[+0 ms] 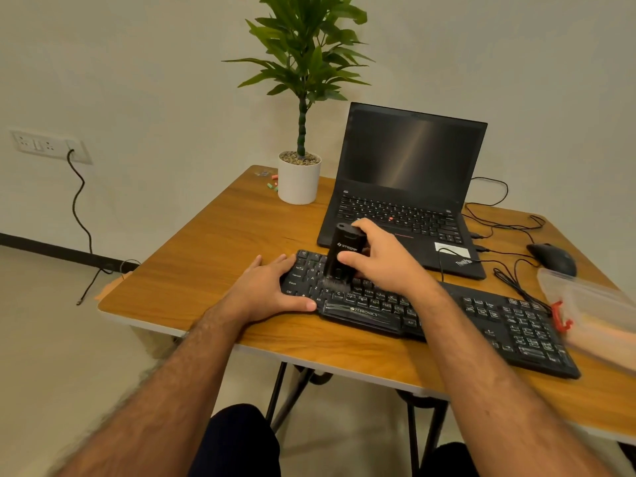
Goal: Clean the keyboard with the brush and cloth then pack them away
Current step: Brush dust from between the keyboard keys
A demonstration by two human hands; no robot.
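Right now the right hand [382, 259] grips the black upright cleaning brush [344, 258], its bristles on the left-hand keys of the long black plastic keyboard [447, 315], which lies near the front edge of the wooden desk [213, 249]. The left hand [272, 287] lies flat, fingers straight, pressing the keyboard's left end. Too hard a stroke could probably pop a keycap, or slide the board toward the edge. No cloth shows clearly.

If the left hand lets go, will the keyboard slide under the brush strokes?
Probably a little: the keyboard looks thin, light plastic on a smooth wooden table. It should stay stiff. Its long flat body won't tip, and its cable may tug.
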